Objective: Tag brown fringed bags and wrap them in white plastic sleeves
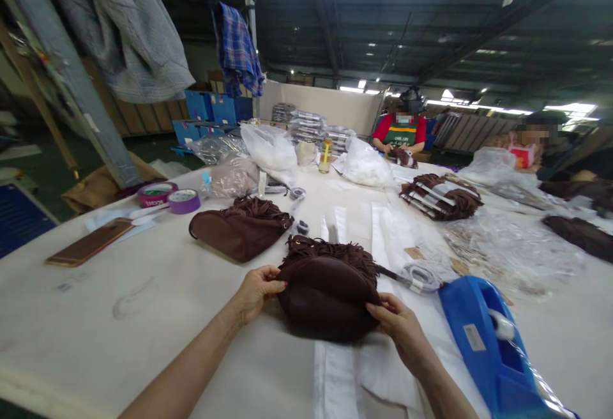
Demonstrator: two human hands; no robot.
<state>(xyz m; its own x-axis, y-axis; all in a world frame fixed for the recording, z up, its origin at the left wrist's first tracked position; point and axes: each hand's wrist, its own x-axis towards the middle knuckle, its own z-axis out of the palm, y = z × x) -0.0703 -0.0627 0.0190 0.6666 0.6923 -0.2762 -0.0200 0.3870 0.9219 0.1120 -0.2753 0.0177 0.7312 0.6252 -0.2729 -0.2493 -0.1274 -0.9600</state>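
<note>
A dark brown fringed bag [330,297] rests on the table in front of me, its smooth rounded bottom facing me and its tassels on the far side. My left hand [261,288] pinches its left edge between thumb and fingers. At the right edge, my right hand [393,317] grips it the same way. A second brown fringed bag [239,234] lies just beyond, to the left. From the right of the held bag a dark strap runs toward a wrapped grey coil [420,276]. White strips [332,374] lie under and beside the bag.
A blue tape dispenser [488,342] stands at the right. On the left are a phone [90,241] and purple tape rolls [184,201]. Clear plastic bags [512,246] and a brown fringe bundle [440,197] lie farther right. A co-worker [402,128] sits across the table.
</note>
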